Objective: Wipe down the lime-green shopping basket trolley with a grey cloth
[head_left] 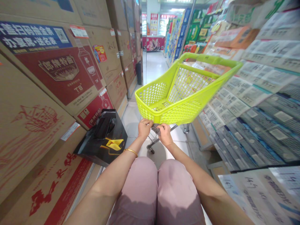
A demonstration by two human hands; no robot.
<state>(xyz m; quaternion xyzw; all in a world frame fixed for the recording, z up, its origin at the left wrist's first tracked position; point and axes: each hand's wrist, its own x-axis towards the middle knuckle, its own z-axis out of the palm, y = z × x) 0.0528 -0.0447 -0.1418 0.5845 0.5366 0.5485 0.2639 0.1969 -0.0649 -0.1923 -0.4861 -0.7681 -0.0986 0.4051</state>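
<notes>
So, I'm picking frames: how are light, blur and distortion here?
Head view: glare pales the aisle's far end; head view: shadow darkens the trousers; head view: stacked packs smear, the lime shopping cart is sharper; head view: lens stretch skews the liquor cartons; head view: dark item between left hand and right hand indistinct.

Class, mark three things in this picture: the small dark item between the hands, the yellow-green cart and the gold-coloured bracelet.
Dark item [155,128]: head view, on its crumpled middle.
Yellow-green cart [187,107]: head view, on the basket's side wall.
Gold-coloured bracelet [131,151]: head view, on its band.
</notes>
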